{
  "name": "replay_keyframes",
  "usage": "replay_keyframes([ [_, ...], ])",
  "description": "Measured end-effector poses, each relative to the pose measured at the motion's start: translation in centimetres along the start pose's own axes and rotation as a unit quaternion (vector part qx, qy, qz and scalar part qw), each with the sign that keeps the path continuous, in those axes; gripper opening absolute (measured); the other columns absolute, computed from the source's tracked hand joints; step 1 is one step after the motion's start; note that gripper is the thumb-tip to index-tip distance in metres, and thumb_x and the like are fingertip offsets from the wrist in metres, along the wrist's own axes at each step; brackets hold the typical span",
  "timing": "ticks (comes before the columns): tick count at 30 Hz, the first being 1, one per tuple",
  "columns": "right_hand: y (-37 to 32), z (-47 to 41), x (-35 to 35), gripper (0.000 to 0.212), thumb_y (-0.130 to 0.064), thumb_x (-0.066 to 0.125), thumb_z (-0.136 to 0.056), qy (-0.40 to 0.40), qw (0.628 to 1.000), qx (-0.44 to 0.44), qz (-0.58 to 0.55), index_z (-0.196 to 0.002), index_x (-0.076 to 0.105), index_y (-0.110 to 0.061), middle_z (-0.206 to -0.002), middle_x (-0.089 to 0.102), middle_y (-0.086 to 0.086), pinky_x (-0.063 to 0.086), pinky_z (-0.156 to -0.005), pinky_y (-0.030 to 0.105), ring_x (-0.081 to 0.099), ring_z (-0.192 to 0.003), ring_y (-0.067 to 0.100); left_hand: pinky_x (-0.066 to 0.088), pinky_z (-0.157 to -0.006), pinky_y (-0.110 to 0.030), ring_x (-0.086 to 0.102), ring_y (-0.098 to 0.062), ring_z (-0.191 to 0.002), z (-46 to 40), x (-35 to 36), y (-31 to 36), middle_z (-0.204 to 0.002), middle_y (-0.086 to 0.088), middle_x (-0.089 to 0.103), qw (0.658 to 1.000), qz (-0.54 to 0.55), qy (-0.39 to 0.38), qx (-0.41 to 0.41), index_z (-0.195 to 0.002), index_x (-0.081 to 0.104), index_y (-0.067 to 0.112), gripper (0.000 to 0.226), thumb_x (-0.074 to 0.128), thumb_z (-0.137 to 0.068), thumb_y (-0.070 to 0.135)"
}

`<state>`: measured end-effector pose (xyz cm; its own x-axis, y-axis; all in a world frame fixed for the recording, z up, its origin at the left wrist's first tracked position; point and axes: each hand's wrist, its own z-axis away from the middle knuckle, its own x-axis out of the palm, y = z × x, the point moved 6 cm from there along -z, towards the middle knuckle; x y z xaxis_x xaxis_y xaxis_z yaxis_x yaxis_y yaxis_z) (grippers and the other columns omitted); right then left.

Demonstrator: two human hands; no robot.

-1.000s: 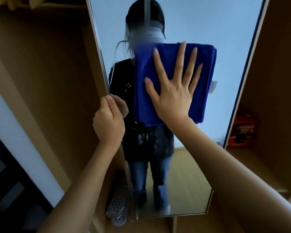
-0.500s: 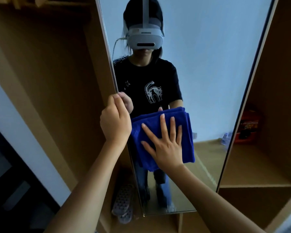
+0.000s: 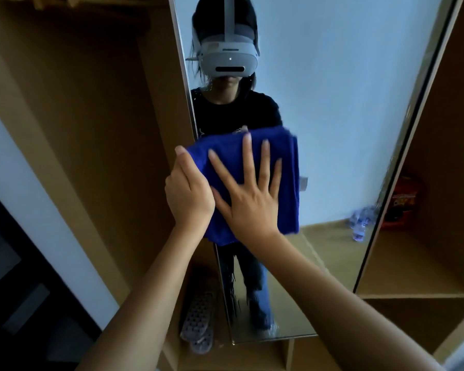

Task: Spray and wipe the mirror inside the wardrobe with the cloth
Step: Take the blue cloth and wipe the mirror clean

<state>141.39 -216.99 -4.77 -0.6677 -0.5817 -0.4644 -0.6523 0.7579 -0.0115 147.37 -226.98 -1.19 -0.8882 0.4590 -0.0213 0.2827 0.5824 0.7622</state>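
A tall mirror (image 3: 346, 108) with a thin metal frame stands inside the wooden wardrobe. A folded blue cloth (image 3: 287, 188) lies flat against its glass near the left edge. My right hand (image 3: 249, 199) presses on the cloth with its fingers spread straight. My left hand (image 3: 189, 194) grips the mirror's left edge, fingers curled round the frame, beside the cloth. The glass reflects a person wearing a headset. No spray bottle shows directly; a clear bottle appears only as a reflection at the mirror's lower right.
Wooden wardrobe panel (image 3: 91, 129) rises to the left of the mirror. An orange box (image 3: 402, 202) sits on a shelf (image 3: 413, 271) at the right. A grey perforated slipper (image 3: 198, 325) lies on the wardrobe floor by the mirror's lower left corner.
My right hand slid the cloth down the glass from the top, then back up and toward the left edge. My left hand has kept its grip on the mirror's frame.
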Motion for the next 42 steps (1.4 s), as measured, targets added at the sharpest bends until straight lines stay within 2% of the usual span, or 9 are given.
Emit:
replay_keyframes([
  [4, 0.4, 7.0, 3.2, 0.066, -0.063, 0.033, -0.094, -0.041, 0.999, -0.009, 0.015, -0.152, 0.004, -0.048, -0.163, -0.006, 0.004, -0.012, -0.119, 0.051, -0.018, -0.149, 0.03, 0.041, -0.057, -0.007, 0.058, 0.01, -0.066, -0.1, 0.0, 0.1, -0.07, 0.012, 0.059, 0.999, -0.036, -0.002, 0.02, -0.091, 0.061, 0.01, 0.045, 0.026, -0.104, 0.036],
  [9, 1.1, 9.0, 3.9, 0.069, -0.063, 0.031, -0.094, -0.063, 0.997, -0.02, 0.03, -0.15, -0.006, -0.05, -0.161, 0.003, 0.003, -0.005, -0.118, 0.051, -0.006, -0.148, 0.03, 0.04, -0.057, -0.01, 0.056, 0.008, -0.061, 0.1, 0.2, -0.1, -0.068, 0.013, 0.058, 0.995, -0.086, -0.017, 0.041, -0.088, 0.063, 0.011, 0.035, 0.035, -0.105, 0.025],
  [14, 1.8, 3.1, 1.7, 0.062, -0.063, 0.033, -0.096, -0.019, 1.0, 0.013, 0.003, -0.152, 0.012, -0.046, -0.163, -0.002, 0.005, -0.017, -0.118, 0.048, -0.02, -0.148, 0.028, 0.046, -0.055, -0.024, 0.061, -0.011, -0.062, 0.2, 0.6, -0.1, -0.075, 0.0, 0.067, 0.994, -0.093, -0.023, 0.043, -0.098, 0.066, 0.01, 0.04, 0.031, -0.105, 0.028],
  [19, 1.5, -0.5, 0.3, 0.062, -0.063, 0.032, -0.098, 0.023, 0.999, 0.034, -0.01, -0.153, 0.015, -0.042, -0.163, 0.002, 0.009, -0.011, -0.119, 0.051, -0.015, -0.149, 0.031, 0.036, -0.049, -0.017, 0.055, -0.011, -0.054, 0.7, 0.9, -0.1, -0.07, -0.001, 0.061, 0.997, -0.071, -0.005, 0.04, -0.103, 0.064, 0.007, 0.047, 0.026, -0.105, 0.035],
  [26, 2.8, 5.8, 2.4, 0.06, -0.062, 0.041, -0.095, -0.014, 1.0, 0.003, 0.011, -0.148, 0.018, -0.048, -0.161, 0.009, 0.003, -0.01, -0.12, 0.047, -0.016, -0.15, 0.025, 0.054, -0.068, -0.039, 0.065, -0.018, -0.08, 1.5, 1.9, -0.4, -0.093, -0.006, 0.066, 0.997, -0.068, -0.001, 0.034, -0.107, 0.055, 0.007, 0.037, 0.032, -0.104, 0.035],
  [29, 4.1, 6.3, 2.6, 0.057, -0.062, 0.038, -0.095, -0.012, 1.0, 0.006, 0.011, -0.147, 0.018, -0.05, -0.16, 0.012, 0.001, -0.009, -0.121, 0.046, -0.014, -0.15, 0.022, 0.054, -0.081, -0.036, 0.063, -0.019, -0.098, 2.5, 2.8, -0.7, -0.111, -0.009, 0.063, 0.996, -0.067, -0.005, 0.056, -0.122, 0.051, 0.006, 0.038, 0.034, -0.102, 0.034],
  [32, 5.5, 6.2, 2.7, 0.057, -0.062, 0.036, -0.095, -0.021, 1.0, 0.014, 0.017, -0.147, 0.014, -0.05, -0.161, 0.01, 0.0, -0.011, -0.12, 0.045, -0.016, -0.15, 0.021, 0.032, -0.112, -0.027, 0.029, -0.018, -0.143, 4.4, 4.3, -1.9, -0.156, -0.013, 0.027, 0.992, -0.114, -0.017, 0.054, -0.151, 0.018, 0.005, 0.061, 0.035, -0.102, 0.036],
  [35, 7.1, 6.3, 2.5, 0.059, -0.062, 0.036, -0.095, -0.017, 0.999, 0.029, 0.022, -0.147, 0.013, -0.05, -0.161, 0.01, 0.0, -0.012, -0.12, 0.043, -0.017, -0.149, 0.02, 0.016, -0.12, -0.03, 0.003, -0.014, -0.148, 6.8, 6.0, -2.4, -0.16, -0.013, 0.001, 0.98, -0.153, -0.021, 0.124, -0.152, 0.005, 0.002, 0.065, 0.039, -0.102, 0.027],
  [42, 12.5, 6.8, 1.5, 0.055, -0.055, 0.023, -0.101, -0.005, 0.998, 0.05, 0.049, -0.151, 0.001, -0.05, -0.164, -0.014, -0.004, -0.008, -0.121, 0.046, -0.018, -0.149, 0.022, 0.01, -0.121, -0.044, 0.006, -0.022, -0.149, 12.0, 11.5, -3.2, -0.16, -0.004, 0.005, 0.889, -0.256, -0.128, 0.357, -0.153, 0.005, 0.012, 0.057, 0.029, -0.103, 0.026],
])
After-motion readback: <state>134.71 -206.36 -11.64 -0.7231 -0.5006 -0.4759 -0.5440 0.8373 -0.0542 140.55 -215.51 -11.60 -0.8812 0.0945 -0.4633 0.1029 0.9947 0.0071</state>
